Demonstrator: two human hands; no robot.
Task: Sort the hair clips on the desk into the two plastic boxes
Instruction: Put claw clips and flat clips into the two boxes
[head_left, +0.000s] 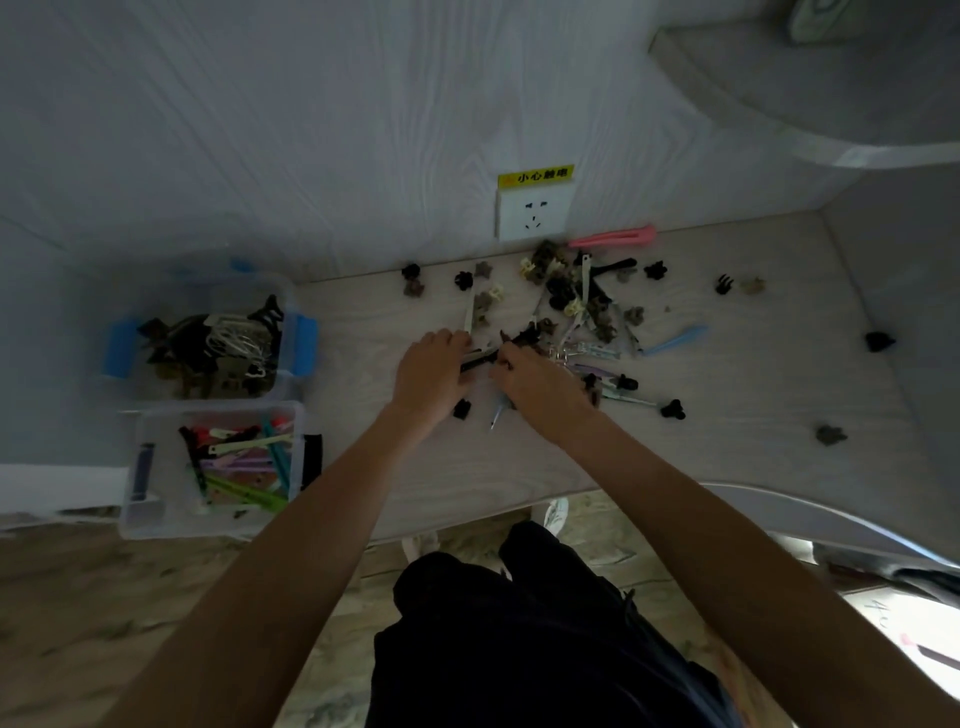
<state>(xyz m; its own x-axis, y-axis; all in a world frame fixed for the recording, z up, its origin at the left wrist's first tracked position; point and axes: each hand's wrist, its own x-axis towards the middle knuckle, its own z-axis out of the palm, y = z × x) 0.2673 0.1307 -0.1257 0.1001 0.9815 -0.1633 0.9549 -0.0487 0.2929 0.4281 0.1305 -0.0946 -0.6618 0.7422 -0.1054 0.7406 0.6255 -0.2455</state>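
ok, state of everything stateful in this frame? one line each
left hand: grips a black clip
right hand: fingers curled on the same clip's other end
far box: lid off, holds claw clips
near box: lid off, holds long flat clips
pink clip: closed, lying by the wall
wall socket: nothing plugged in

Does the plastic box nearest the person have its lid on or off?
Off. The near box is open at the top, with long coloured clips lying uncovered inside. No lid for it is clearly visible.
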